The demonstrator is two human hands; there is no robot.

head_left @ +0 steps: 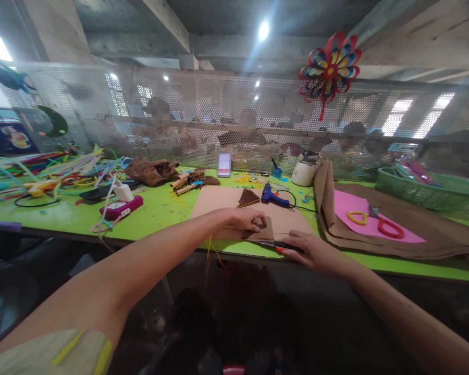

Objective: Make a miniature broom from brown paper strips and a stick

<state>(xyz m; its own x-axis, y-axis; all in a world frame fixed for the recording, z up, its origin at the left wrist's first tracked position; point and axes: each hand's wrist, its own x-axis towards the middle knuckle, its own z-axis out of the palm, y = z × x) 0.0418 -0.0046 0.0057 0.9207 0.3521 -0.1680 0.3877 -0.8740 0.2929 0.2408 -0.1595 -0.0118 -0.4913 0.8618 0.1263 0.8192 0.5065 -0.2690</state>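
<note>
My left hand has its fingers curled down on a small piece of folded brown paper at the front of a tan cardboard sheet. In my right hand is a black-handled cutting tool with a touch of orange-red. Its thin blade points left along the paper's near edge; knife or scissors, I cannot tell. Just beyond my hands, a pleated brown paper fan and a blue glue gun lie on the cardboard. Yellow string hangs off the table edge by my left forearm.
Brown paper sheets, pink paper and red-and-yellow-handled scissors lie to the right, near a green basket. A kettle and phone stand behind. Leftward are a power strip and a brown cloth bundle.
</note>
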